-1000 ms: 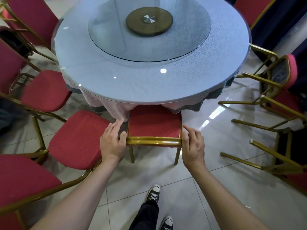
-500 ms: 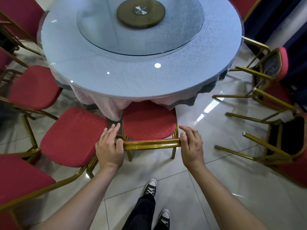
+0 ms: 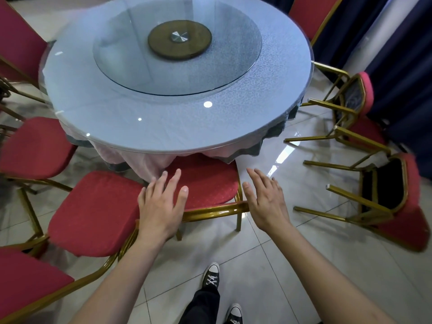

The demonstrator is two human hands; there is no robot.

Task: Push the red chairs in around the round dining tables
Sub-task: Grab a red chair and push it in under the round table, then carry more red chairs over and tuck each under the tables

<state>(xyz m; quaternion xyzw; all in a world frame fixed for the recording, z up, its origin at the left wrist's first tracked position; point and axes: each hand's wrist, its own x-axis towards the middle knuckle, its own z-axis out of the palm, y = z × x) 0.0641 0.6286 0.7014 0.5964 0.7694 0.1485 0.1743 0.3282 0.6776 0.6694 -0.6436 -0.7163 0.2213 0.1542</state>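
two bare arms reach up from the bottom of the frame. the left hand [image 3: 161, 206] and right hand [image 3: 266, 202] hover with fingers released, grasping nothing, over the gold back rail of a red chair [image 3: 205, 183] at centre, its seat tucked under the round glass-topped surface [image 3: 163, 127] above.

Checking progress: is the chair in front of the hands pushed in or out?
Partly in: the chair has its seat front under the table edge.
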